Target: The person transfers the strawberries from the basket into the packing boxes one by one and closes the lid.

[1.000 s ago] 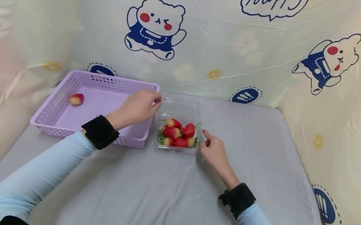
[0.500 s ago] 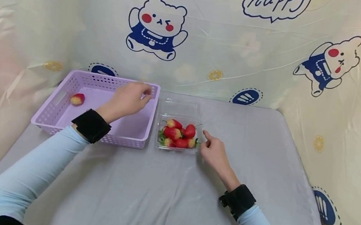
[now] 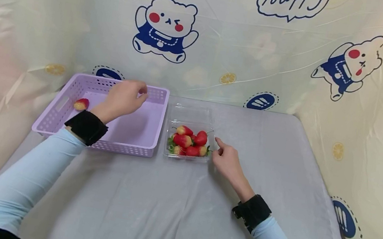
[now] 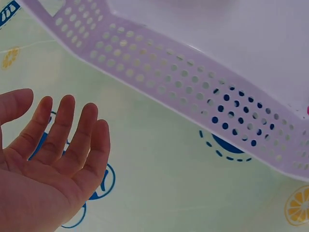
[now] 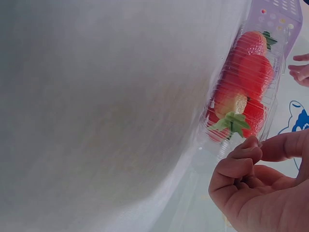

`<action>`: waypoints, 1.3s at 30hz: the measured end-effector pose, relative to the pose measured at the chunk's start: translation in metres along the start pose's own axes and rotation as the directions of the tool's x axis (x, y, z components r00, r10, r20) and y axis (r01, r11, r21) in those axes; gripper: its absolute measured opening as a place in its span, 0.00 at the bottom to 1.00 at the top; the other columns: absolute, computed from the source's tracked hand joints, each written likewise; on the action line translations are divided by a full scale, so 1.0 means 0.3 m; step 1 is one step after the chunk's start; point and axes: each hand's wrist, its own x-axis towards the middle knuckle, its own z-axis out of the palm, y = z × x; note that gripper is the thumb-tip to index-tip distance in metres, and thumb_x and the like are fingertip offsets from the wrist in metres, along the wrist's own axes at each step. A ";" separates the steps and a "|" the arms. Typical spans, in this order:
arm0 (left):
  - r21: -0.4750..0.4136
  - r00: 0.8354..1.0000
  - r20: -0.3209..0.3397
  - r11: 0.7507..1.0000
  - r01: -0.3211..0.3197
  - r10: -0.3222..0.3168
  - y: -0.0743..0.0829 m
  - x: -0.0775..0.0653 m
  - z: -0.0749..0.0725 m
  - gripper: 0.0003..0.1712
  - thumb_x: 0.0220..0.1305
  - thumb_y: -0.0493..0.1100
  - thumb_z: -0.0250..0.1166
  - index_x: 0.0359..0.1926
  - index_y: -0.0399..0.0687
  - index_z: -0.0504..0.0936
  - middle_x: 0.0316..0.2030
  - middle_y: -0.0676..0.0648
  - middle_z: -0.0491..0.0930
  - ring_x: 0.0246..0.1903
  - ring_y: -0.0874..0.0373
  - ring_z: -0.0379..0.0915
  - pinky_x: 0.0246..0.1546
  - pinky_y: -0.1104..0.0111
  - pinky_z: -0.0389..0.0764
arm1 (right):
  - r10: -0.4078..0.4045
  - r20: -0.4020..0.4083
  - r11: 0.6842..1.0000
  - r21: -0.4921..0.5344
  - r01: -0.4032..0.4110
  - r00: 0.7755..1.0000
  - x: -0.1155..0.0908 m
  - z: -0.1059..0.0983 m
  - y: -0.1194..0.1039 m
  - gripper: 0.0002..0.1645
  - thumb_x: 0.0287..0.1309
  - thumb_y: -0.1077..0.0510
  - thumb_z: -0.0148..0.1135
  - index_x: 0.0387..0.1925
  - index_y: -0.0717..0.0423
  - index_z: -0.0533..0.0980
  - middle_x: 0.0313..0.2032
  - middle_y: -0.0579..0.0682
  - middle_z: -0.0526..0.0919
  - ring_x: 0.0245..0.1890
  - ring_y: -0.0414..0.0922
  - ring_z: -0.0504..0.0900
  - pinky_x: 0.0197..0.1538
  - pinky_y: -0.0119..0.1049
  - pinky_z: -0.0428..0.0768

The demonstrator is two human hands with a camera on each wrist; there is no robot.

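My left hand point(image 3: 124, 95) is over the lilac plastic basket point(image 3: 134, 150). The left wrist view shows its palm point(image 4: 46, 186), with loosely bent fingers and nothing held. One red-and-yellow strawberry point(image 3: 81, 104) lies at the left in the basket. To the right of the basket stands a clear plastic clamshell box point(image 3: 187, 159), its lid point(image 3: 192, 114) folded back. Several strawberries point(image 3: 182, 140) with some green leaves fill the box. At the box's right side, my right hand point(image 3: 227, 160) pinches the rim between thumb and forefinger, as the right wrist view shows.
A grey cloth covers the table point(image 3: 146, 212). Behind it and at both sides hangs a pale curtain point(image 3: 219, 36) printed with cartoon bears. The basket's perforated walls rise close to the left hand.
My left hand has moved left, from near the basket's right rim to above its middle. The right hand, the box and the lone strawberry have stayed in place.
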 end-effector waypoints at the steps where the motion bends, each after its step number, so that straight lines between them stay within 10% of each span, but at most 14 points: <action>1: 0.000 1.000 0.000 1.000 0.001 -0.001 -0.007 -0.001 -0.001 0.13 0.76 0.41 0.61 0.50 0.35 0.83 0.48 0.33 0.84 0.45 0.37 0.80 0.49 0.45 0.81 | 0.000 0.000 1.000 0.002 0.000 1.000 0.000 0.000 -0.001 0.34 0.65 0.65 0.50 0.73 0.64 0.71 0.15 0.44 0.59 0.15 0.42 0.55 0.23 0.35 0.59; 39: 0.068 0.992 0.025 0.991 0.118 -0.120 -0.301 -0.001 -0.003 0.17 0.73 0.42 0.60 0.49 0.29 0.83 0.46 0.28 0.83 0.40 0.33 0.80 0.39 0.40 0.79 | -0.003 0.003 1.000 -0.005 0.003 1.000 0.003 -0.004 -0.002 0.34 0.65 0.65 0.51 0.72 0.65 0.71 0.16 0.44 0.60 0.16 0.41 0.57 0.24 0.35 0.60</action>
